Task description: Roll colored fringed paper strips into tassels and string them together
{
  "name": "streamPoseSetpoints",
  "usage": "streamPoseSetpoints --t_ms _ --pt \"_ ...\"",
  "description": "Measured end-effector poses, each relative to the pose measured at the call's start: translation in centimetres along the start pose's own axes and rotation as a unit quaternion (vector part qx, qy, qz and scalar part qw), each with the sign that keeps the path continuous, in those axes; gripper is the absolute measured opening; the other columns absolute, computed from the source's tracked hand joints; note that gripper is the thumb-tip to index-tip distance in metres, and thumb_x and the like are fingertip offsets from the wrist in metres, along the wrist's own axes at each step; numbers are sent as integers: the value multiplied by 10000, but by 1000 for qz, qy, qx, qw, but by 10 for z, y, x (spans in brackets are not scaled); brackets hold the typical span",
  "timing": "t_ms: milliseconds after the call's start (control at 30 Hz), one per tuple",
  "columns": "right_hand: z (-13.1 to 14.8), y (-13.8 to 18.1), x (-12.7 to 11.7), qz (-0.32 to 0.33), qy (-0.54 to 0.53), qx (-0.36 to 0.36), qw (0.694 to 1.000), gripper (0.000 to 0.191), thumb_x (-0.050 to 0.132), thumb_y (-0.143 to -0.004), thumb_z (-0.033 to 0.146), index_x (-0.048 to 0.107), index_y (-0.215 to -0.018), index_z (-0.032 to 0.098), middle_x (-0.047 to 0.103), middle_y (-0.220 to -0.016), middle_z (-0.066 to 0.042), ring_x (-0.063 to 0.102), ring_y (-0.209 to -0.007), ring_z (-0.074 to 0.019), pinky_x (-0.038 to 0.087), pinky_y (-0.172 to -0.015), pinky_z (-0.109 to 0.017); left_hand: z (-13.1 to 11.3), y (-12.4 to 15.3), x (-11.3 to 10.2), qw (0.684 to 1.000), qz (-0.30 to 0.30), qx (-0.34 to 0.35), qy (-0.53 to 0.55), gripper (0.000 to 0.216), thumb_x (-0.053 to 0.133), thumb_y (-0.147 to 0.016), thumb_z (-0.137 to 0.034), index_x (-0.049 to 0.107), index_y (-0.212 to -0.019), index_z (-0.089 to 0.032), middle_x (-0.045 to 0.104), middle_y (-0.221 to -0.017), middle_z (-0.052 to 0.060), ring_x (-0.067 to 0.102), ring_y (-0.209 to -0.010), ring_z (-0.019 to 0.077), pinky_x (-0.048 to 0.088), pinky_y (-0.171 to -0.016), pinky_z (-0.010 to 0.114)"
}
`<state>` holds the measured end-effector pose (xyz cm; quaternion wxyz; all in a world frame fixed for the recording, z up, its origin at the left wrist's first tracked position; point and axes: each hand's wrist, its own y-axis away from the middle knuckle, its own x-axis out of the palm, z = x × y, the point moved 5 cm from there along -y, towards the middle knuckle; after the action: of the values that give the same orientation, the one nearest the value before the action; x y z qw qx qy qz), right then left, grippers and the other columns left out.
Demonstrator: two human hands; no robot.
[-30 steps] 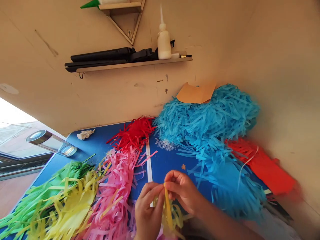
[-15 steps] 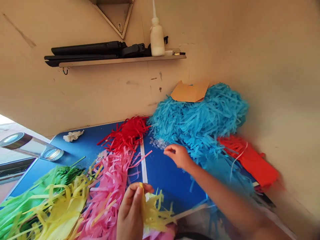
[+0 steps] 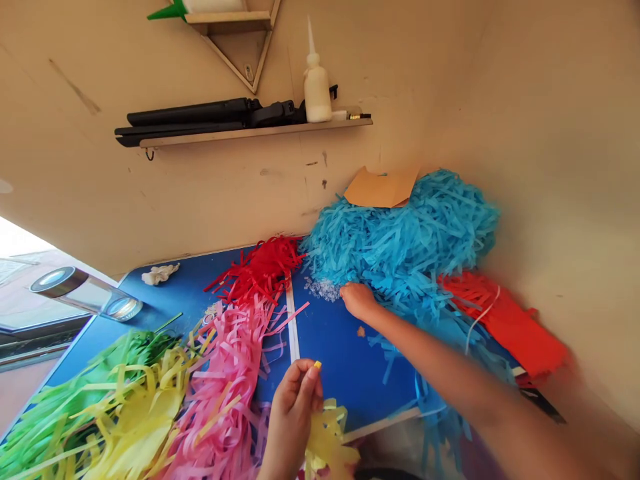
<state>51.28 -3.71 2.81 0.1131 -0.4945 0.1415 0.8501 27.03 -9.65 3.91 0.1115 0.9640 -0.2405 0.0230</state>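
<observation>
In the lower middle, my left hand (image 3: 297, 403) pinches yellow fringed tissue paper (image 3: 330, 437). A twisted yellow tip sticks up between thumb and forefinger, and the cut strips hang below the hand. My right hand (image 3: 359, 301) is closed, fingers curled, beside a small heap of clear bits (image 3: 323, 289) on the blue table (image 3: 330, 353). What its fingertips hold, if anything, is hidden. Just behind that hand lies a big mound of blue tissue fringe (image 3: 400, 240) with a piece of brown card (image 3: 383, 188) on top.
Red (image 3: 265, 267), pink (image 3: 225, 373), yellow (image 3: 145, 417) and green fringe (image 3: 95, 380) lie along the left. Orange-red fringe (image 3: 515, 327) is at the right. A clear bottle (image 3: 95, 297) stands at the table's left edge. Above, a wall shelf (image 3: 250, 133) holds a white squeeze bottle (image 3: 318, 92).
My right hand has come down beside the heap of clear bits, its fingers now turned out of sight. My left hand, still pinching the yellow fringe, has shifted right. The view has tilted slightly.
</observation>
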Motion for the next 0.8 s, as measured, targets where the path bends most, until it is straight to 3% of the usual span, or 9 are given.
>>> streamPoseSetpoints --t_ms 100,167,233,300,367,567,700,800 --pt "22 37 -4 4 -80 -53 995 140 550 -895 142 688 -904 159 713 -936 -81 672 -897 -198 482 -797 -280 -4 0 -4 998 -21 32 -55 373 630 -818 -544 607 -795 -172 563 -632 -28 485 -518 84 419 -533 204" --pt "37 72 3 23 -193 -84 977 136 562 -906 241 664 -983 193 716 -944 -32 687 -848 -165 509 -738 -251 -5 1 -6 995 -31 37 -83 369 614 -826 -543 623 -800 -175 553 -627 -31 463 -498 82 397 -504 199" --pt "46 106 14 49 -397 -77 913 145 633 -854 312 653 -941 198 715 -901 -24 694 -809 -175 524 -700 -264 -4 2 -4 992 -29 43 -114 366 582 -847 -538 630 -797 -179 547 -618 -29 440 -479 84 367 -466 196" --pt "47 128 24 43 -534 -44 844 175 703 -788 344 650 -872 200 712 -857 -22 686 -785 -183 525 -699 -284 -7 2 -1 983 -27 70 -165 356 557 -869 -516 641 -782 -181 560 -615 -19 459 -484 93 364 -459 198" --pt "44 140 31 5 -569 -17 822 200 745 -746 351 654 -838 199 712 -838 -23 669 -780 -180 516 -727 -296 -11 3 3 968 -24 109 -224 344 536 -891 -480 649 -753 -185 581 -608 -10 503 -508 108 392 -484 204" --pt "34 145 30 -55 -531 -2 846 185 749 -747 355 675 -804 195 709 -782 -27 648 -743 -181 509 -733 -304 -27 7 16 917 1 223 -332 275 489 -936 -347 660 -774 -205 650 -638 3 604 -569 133 468 -548 215" --pt "36 150 17 -83 -427 -76 897 77 675 -835 296 681 -836 219 709 -817 -13 644 -779 -171 493 -768 -289 -30 10 21 878 14 286 -385 227 480 -941 -279 672 -842 -210 684 -686 20 652 -605 145 492 -556 223" --pt "39 153 13 -82 -377 -122 914 51 619 -881 249 664 -867 229 699 -856 -7 641 -817 -163 479 -791 -278 -24 11 20 879 35 280 -384 158 506 -924 -267 657 -937 -220 733 -777 37 701 -676 161 537 -601 238"
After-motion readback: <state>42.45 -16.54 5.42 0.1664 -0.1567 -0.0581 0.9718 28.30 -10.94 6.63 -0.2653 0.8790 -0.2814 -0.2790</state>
